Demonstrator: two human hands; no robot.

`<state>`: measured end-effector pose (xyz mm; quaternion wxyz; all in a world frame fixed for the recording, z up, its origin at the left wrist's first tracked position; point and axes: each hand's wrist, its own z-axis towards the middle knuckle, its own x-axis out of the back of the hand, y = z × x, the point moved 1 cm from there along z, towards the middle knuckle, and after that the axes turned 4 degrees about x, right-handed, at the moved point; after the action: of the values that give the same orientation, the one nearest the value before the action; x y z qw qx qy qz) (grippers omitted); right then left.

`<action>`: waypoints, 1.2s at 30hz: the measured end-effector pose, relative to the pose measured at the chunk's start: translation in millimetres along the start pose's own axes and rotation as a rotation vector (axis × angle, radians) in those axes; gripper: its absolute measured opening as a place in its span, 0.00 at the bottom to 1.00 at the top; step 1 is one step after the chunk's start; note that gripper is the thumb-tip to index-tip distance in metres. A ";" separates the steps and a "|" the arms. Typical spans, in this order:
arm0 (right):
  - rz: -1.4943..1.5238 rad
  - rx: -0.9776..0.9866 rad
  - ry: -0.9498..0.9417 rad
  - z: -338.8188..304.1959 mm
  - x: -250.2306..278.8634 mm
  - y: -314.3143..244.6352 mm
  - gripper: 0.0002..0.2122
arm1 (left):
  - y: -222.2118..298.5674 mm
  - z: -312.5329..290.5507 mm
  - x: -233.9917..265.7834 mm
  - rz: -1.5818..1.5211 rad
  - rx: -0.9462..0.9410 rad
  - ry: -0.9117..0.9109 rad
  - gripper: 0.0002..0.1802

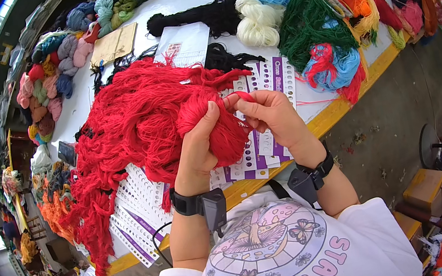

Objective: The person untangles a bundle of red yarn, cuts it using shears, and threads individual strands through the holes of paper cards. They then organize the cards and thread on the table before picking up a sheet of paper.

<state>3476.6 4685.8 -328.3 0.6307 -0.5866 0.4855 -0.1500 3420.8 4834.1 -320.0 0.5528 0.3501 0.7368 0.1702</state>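
Your left hand (198, 148) grips a red bundle (193, 109), thumb on top. Your right hand (279, 117), just beside it, pinches a red strand (244, 97) between thumb and fingers. A loose red heap (114, 120) spreads left of both hands, against the bundle. Punched cards (143, 193) lie below both. Beyond your right hand: white yarn (259, 23); farther right, green yarn (301, 24).
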 end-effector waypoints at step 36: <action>0.244 -0.073 0.017 -4.2 3.0 7.6 0.05 | -0.1 2.4 -1.5 0.060 -0.028 0.135 0.10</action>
<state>3471.8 4683.0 -335.7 0.6183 -0.5444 0.5638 -0.0594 3423.2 4832.7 -319.9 0.5014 0.3519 0.7591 0.2200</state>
